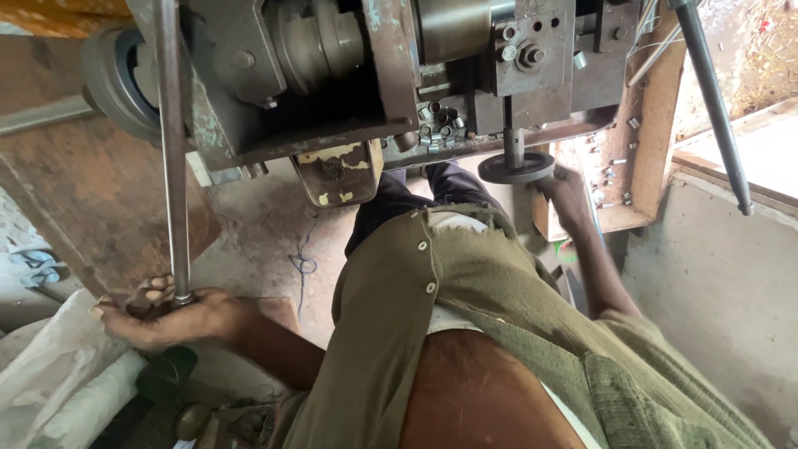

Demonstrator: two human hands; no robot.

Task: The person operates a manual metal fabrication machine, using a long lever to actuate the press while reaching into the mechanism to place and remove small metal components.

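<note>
Olive shirt (pixel 465 333) over dusty, seemingly concrete floor (pixel 266 224) beneath machine (pixel 349 75).

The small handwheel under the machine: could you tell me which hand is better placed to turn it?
The right hand, probably: it already rests at the handwheel. The left hand is far off, gripping the long rod.

Wearing an olive-green button shirt (pixel 465 333) of coarse, loosely woven cloth, hanging open down the front. Three pale round buttons along the placket edge, frayed threads at the collar and hem. White undershirt (pixel 453 316) showing beneath in a narrow band at the opening and lower right. Sleeves short, leaving both forearms bare down to left hand (pixel 162 316) and right hand (pixel 565 191). Dark navy trousers (pixel 416 199) below, creased at the knees.
</note>
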